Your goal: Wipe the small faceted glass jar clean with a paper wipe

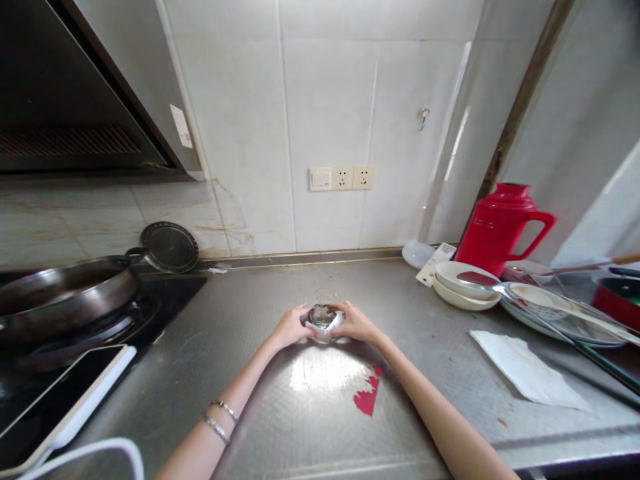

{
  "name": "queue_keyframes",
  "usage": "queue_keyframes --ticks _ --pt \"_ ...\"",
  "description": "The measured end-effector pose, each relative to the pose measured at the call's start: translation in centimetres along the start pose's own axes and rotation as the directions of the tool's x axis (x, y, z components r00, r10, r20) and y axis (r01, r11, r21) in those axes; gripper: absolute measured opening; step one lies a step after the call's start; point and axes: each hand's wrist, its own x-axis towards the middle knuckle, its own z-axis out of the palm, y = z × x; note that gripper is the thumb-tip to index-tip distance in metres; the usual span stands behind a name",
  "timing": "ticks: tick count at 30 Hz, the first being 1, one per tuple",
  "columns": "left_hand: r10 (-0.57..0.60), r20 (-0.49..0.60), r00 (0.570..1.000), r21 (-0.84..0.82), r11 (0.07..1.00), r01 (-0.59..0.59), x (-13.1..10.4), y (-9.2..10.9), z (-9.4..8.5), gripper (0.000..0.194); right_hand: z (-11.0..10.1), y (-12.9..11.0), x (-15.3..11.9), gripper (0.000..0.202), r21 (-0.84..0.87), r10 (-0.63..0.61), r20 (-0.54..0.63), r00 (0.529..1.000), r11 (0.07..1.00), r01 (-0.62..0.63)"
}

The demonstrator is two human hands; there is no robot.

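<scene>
Scene is brightly and evenly lit by daylight entering from the right. A strong glare patch sits on the steel counter (320, 373) just in front of the hands. Left of that patch the range hood (65, 100) is dark. Wide-angle distortion bends edges; focus is soft throughout.

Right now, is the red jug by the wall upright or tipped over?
Upright. The red jug stands on its base on the steel counter, lid on top, handle to the side, behind the stacked plates.
</scene>
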Motion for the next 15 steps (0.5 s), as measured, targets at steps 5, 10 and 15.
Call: queue_keyframes --ticks 5,10,15 --pt "0.028 0.009 1.0 0.019 0.999 -0.028 -0.01 -0.08 0.22 0.064 -0.06 -0.05 -0.05 0.073 -0.016 0.001 0.024 1.0 1.0 0.0" --pt "0.03 0.012 0.999 0.023 0.999 -0.031 -0.02 0.05 0.24 0.063 0.04 0.18 -0.06 0.073 -0.005 -0.002 0.024 1.0 1.0 0.002" --pt "0.024 0.007 1.0 0.038 0.999 -0.025 -0.09 0.17 0.22 0.066 0.12 0.33 -0.14 0.076 0.021 0.001 0.029 1.0 1.0 -0.001"
